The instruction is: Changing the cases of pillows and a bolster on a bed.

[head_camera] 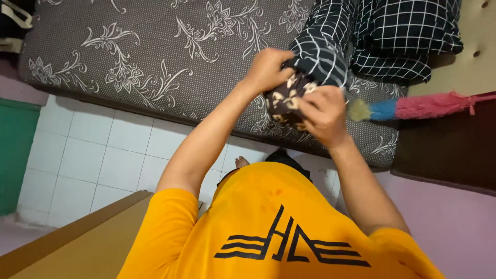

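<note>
Pillow in a dark, cream-patterned cover, held over the edge of the grey floral mattress, is gripped by both closed hands — left hand, right hand — inside the black-and-white checked fabric case, which could snag or slip, judging by the bunching.

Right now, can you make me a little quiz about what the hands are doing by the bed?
1. True or false: both hands grip the dark cloth with pale flowers.
2. What lies on the mattress to the right of the hands? A) a colourful duster B) a shoe C) a plate
3. What pattern is on the black pillow?

Key: 1 true: the left hand and right hand both hold it. 2 A. 3 white checks.
</note>
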